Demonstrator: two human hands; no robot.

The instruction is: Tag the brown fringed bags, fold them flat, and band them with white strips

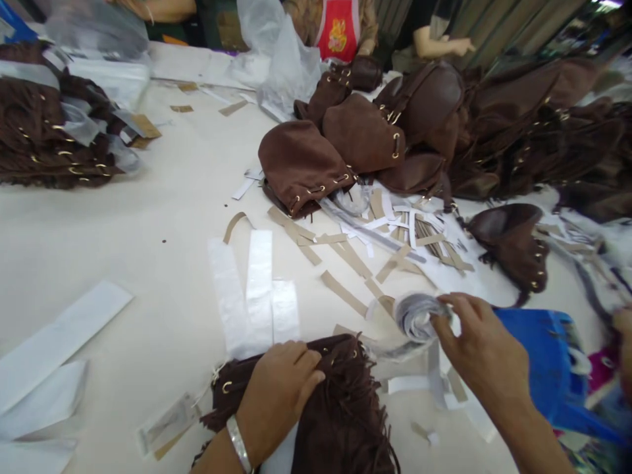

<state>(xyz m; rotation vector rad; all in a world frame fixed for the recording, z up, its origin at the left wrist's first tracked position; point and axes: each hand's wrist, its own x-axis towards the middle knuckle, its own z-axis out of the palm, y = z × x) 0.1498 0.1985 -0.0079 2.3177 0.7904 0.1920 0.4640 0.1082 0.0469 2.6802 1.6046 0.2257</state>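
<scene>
- The brown bag [340, 415] is soft and fuzzy, like suede. It lies on the white table [148, 217], at the near edge, close to the person.
- Lots of thin brown strings hang off the bag like a fringe. They spread over its right side and down its front.
- The bag has small gold rings near its top. One ring shows at its left corner.
- The left hand [279, 392] sits on top of the bag, with its fingers bent into the soft top.
- The paper roll [415, 316] is white and grey, curled up in loose rings. It is just right of the bag, pinched by the right hand [481, 349].
</scene>
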